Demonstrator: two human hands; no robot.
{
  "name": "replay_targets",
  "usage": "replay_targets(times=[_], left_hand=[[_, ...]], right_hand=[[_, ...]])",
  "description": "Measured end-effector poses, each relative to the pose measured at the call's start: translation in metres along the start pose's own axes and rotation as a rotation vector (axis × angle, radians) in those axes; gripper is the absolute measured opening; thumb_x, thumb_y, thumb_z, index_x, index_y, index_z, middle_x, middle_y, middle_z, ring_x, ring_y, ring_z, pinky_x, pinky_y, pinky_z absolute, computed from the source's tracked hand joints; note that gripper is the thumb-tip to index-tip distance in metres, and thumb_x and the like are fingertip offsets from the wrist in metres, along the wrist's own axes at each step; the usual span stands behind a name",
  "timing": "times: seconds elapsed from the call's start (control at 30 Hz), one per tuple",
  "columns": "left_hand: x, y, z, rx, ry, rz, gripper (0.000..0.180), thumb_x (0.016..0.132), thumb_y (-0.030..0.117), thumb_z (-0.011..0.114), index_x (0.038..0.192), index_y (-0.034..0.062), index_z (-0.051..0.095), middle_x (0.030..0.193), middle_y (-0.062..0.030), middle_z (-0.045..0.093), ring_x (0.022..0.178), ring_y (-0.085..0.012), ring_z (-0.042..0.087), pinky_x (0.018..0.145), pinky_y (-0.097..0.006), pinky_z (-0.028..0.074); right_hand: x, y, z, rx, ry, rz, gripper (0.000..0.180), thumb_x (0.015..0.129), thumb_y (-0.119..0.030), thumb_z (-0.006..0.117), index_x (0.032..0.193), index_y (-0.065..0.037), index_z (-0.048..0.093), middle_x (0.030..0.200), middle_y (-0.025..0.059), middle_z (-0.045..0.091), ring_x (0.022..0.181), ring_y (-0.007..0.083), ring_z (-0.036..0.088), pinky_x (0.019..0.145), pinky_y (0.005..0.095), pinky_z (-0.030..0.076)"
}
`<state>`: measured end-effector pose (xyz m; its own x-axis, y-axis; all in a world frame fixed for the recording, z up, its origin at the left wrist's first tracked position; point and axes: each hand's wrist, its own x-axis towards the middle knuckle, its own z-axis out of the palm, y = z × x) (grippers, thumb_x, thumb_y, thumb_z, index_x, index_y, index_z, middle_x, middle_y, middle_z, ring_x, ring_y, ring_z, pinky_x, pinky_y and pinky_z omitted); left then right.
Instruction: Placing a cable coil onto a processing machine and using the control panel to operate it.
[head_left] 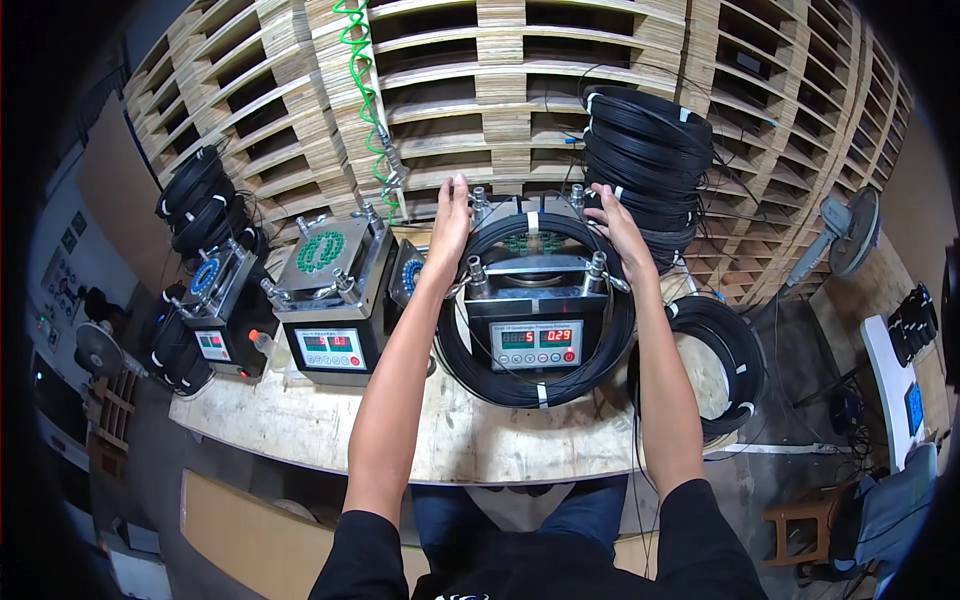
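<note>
A coil of black cable (452, 352), bound with white ties, rings the polishing machine (482, 312) in front of me. Its lower arc hangs before the machine's lit display panel (537, 345), and its upper arc crosses over the top between metal corner posts. My left hand (452, 222) is raised beside the left rear post, fingers stretched upward. My right hand (622, 232) is at the right rear post, fingers extended toward it and slightly bent. Both hands are beside the coil's upper sides; whether they touch the posts or the coil cannot be made out.
Two similar machines (335, 300) (212, 300) stand to the left on the wooden table (470, 440). Stacked black coils (645, 170) rise at the back right, and another coil (745, 375) lies right of my forearm. Wooden pallets (500, 80) and a green spiral hose (360, 60) are behind.
</note>
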<state>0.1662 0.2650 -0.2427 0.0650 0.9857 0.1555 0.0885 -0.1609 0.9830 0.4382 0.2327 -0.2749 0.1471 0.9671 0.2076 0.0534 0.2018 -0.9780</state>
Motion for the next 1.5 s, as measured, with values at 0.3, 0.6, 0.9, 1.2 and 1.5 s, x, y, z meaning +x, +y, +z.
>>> replay_targets(times=[0.3,0.6,0.9,1.2,1.5], left_hand=[[0.004,-0.009,-0.001,-0.012,0.010,0.019,0.090,0.098,0.073,0.038,0.154,0.0018,0.034,0.139,-0.0186,0.054,0.105,-0.0229,0.058,0.100,-0.036,0.042],[0.024,-0.032,-0.005,0.161,0.217,0.118,0.077,0.099,0.065,0.044,0.139,-0.0005,0.051,0.132,-0.0267,0.061,0.123,-0.0387,0.058,0.105,-0.043,0.042],[0.017,-0.026,0.004,0.381,0.114,0.272,0.073,0.099,0.064,0.045,0.140,0.0045,0.052,0.115,-0.0269,0.068,0.110,-0.0387,0.065,0.097,-0.043,0.047],[0.027,-0.039,-0.012,0.146,0.111,0.045,0.074,0.103,0.062,0.039,0.134,-0.0017,0.057,0.121,-0.0112,0.064,0.097,-0.0169,0.057,0.091,-0.032,0.045],[0.010,-0.018,-0.004,0.118,-0.009,0.057,0.076,0.100,0.062,0.048,0.150,0.0045,0.042,0.134,-0.0121,0.058,0.104,-0.0172,0.056,0.096,-0.031,0.045]], right_hand=[[0.000,-0.002,0.005,-0.124,0.078,-0.054,0.074,0.104,-0.061,0.038,0.153,-0.006,0.041,0.146,0.0140,0.052,0.098,0.0162,0.057,0.091,0.0319,0.046],[-0.001,-0.007,0.008,-0.112,-0.054,-0.003,0.073,0.106,-0.056,0.038,0.157,-0.005,0.032,0.159,0.0126,0.039,0.128,0.0232,0.055,0.110,0.0350,0.038],[-0.004,-0.007,0.012,-0.068,0.086,-0.099,0.071,0.102,-0.056,0.051,0.149,-0.004,0.045,0.125,0.0154,0.064,0.109,0.0210,0.061,0.099,0.0327,0.045],[0.003,-0.003,0.006,-0.190,-0.044,-0.080,0.067,0.104,-0.052,0.047,0.149,-0.002,0.046,0.137,0.0100,0.059,0.114,0.0190,0.060,0.102,0.0331,0.044],[0.006,0.006,0.004,-0.196,0.036,-0.166,0.066,0.105,-0.052,0.045,0.152,-0.005,0.042,0.149,0.0123,0.051,0.123,0.0204,0.057,0.103,0.0345,0.044]])
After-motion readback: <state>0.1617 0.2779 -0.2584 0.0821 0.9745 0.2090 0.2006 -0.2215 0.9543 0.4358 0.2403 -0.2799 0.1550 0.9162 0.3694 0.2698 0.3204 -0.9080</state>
